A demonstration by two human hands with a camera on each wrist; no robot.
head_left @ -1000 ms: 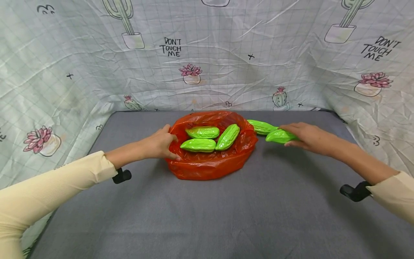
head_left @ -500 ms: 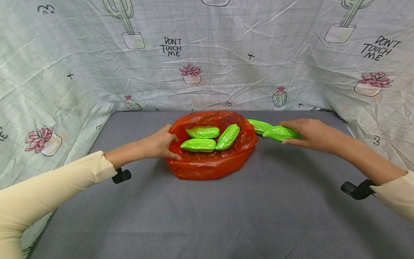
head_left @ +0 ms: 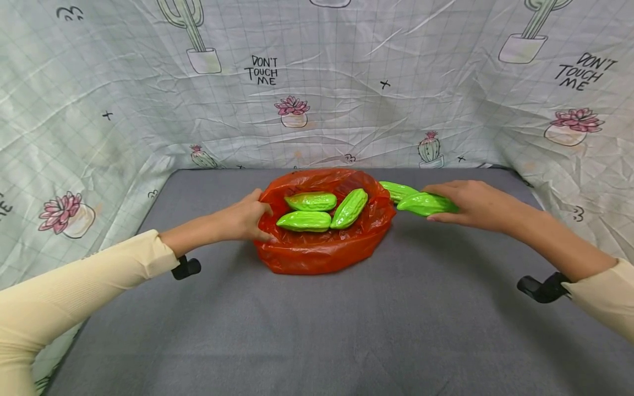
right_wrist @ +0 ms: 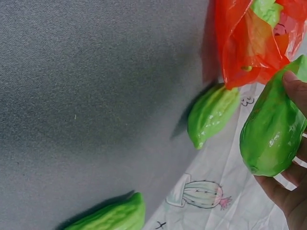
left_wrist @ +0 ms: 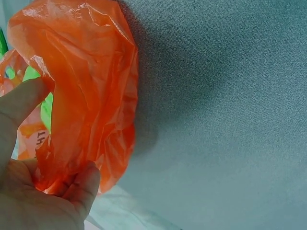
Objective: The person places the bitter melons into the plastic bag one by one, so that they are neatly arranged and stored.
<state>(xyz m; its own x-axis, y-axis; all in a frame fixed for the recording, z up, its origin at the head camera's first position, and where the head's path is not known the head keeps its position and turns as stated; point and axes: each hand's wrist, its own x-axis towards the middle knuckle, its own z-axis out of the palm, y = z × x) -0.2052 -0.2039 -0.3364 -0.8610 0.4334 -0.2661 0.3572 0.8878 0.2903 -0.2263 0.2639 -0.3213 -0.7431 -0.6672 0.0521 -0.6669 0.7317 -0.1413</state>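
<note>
A red plastic bag (head_left: 317, 258) sits with its mouth wide, and three glossy green bitter melons (head_left: 304, 221) lie inside. My left hand (head_left: 244, 220) grips the bag's left rim; in the left wrist view the thumb and fingers (left_wrist: 84, 189) hold the thin plastic. In my right hand (head_left: 477, 204) is another bitter melon (head_left: 426, 204), pinched between thumb and fingers, its tip pointing at the bag. Behind that tip, one more bitter melon (head_left: 396, 191) lies against the bag's right side. The right wrist view shows the held bitter melon (right_wrist: 273, 129) above the cloth.
Another bitter melon (right_wrist: 112, 214) lies on the grey cloth (right_wrist: 86, 120) at the bottom of the right wrist view; in the head view it is hidden. Fabric walls (head_left: 337, 132) printed with cacti stand behind and at both sides.
My right hand has lifted the bitter melon a little and carried it slightly left toward the bag. The left hand and the bag have stayed in place.
</note>
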